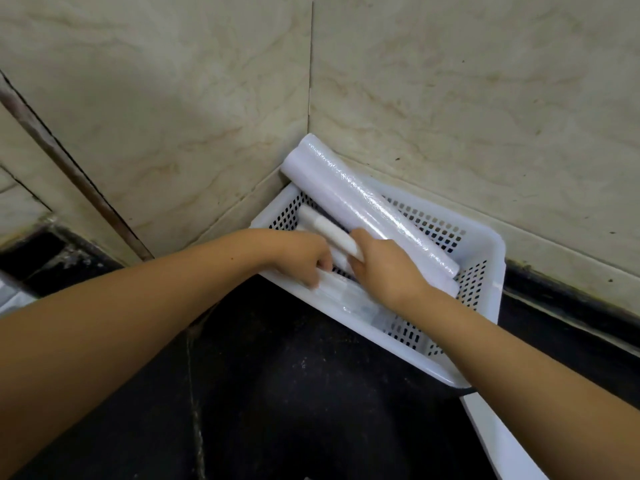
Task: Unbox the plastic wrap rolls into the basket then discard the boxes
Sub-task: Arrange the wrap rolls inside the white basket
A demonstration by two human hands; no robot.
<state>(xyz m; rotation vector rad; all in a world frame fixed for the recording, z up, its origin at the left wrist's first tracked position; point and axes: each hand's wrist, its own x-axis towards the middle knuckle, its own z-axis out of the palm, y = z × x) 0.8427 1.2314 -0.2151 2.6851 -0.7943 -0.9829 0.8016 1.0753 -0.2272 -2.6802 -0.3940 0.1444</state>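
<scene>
A white perforated basket [485, 251] sits in the tiled corner on a black counter. A long plastic wrap roll [363, 202] lies diagonally across it, its far end propped on the rim against the wall. My right hand [384, 268] is closed around a shorter white roll [325, 226] inside the basket. My left hand [304, 258] reaches over the near rim with fingers curled on another roll [349, 296] lying along that rim. No boxes are in view.
Beige marble-patterned wall tiles [173, 98] close in the corner on two sides. The black counter [277, 393] stretches toward me. A white edge [498, 441] of another object shows at the lower right, below the basket.
</scene>
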